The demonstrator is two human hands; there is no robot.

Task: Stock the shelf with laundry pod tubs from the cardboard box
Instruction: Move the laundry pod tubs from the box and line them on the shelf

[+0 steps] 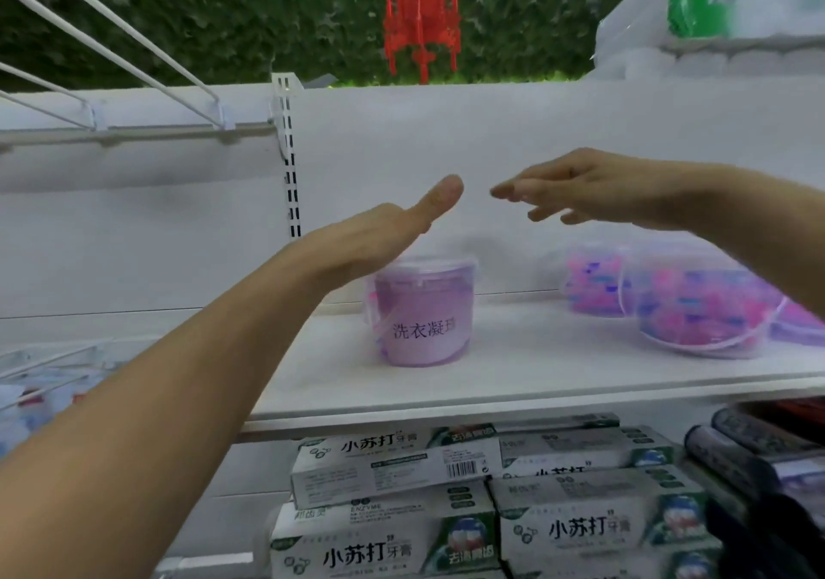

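The left hand [379,230] hovers flat with straight fingers, holding nothing, and the lilac tub [422,310] stands upright on the white shelf [513,377] just at its 5 o'clock. That tub is translucent, lidded and labelled in dark characters. At the 5 o'clock of the right hand [593,188], fingers loosely spread and empty, sit two blurred tubs of pink and blue pods [696,302]: three tubs counted.

Single head-worn view, close in, faces the white shelf [535,368] straight on (slightly downward, wide-angle); no second view.
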